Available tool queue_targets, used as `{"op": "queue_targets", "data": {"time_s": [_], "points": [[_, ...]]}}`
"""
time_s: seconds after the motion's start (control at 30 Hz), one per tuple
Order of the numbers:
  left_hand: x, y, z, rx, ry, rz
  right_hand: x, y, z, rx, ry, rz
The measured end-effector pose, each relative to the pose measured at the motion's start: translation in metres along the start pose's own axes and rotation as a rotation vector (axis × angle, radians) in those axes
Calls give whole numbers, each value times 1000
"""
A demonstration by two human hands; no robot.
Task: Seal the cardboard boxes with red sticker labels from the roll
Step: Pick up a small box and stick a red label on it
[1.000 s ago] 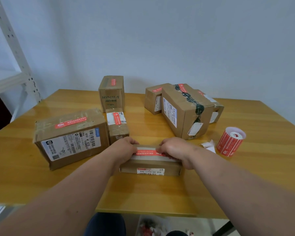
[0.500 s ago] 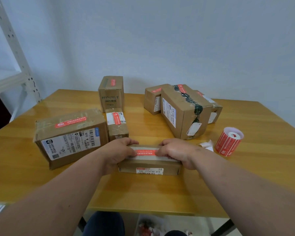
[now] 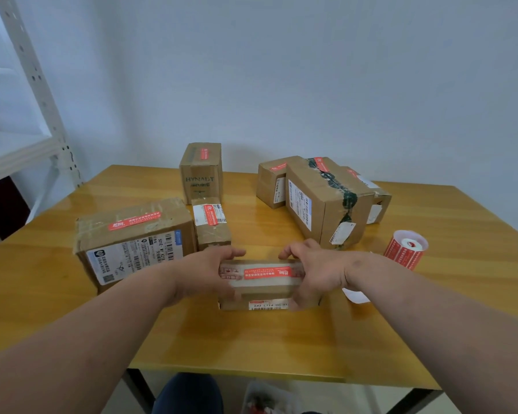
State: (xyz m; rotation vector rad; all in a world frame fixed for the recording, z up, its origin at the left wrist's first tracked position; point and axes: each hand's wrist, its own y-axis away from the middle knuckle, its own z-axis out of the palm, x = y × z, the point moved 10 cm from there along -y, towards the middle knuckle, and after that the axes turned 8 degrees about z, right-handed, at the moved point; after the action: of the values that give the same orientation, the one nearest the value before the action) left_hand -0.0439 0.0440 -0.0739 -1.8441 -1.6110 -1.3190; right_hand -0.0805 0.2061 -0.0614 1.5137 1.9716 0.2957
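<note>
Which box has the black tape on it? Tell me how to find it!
Look at the yellow wooden table, then at the group of boxes on its far right side. The biggest one there, in front, is the black-taped box. Only it has a dark, crinkled strip running over its top and down its end; the others have just clear tape and red stickers.

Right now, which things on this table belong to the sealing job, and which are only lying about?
Job: small box gripped by left hand and right hand; red label on top; sticker roll.
Lying about: white paper scrap; metal shelf.
</note>
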Motion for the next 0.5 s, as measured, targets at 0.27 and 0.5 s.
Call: {"op": "queue_targets", "data": {"time_s": [0.27,0.5], "points": [[10,2,-3,81,-277,81,1,7,-3,53,-2,3],[31,7,-3,183,-462,220,6,9,-5,45,-85,3]]}}
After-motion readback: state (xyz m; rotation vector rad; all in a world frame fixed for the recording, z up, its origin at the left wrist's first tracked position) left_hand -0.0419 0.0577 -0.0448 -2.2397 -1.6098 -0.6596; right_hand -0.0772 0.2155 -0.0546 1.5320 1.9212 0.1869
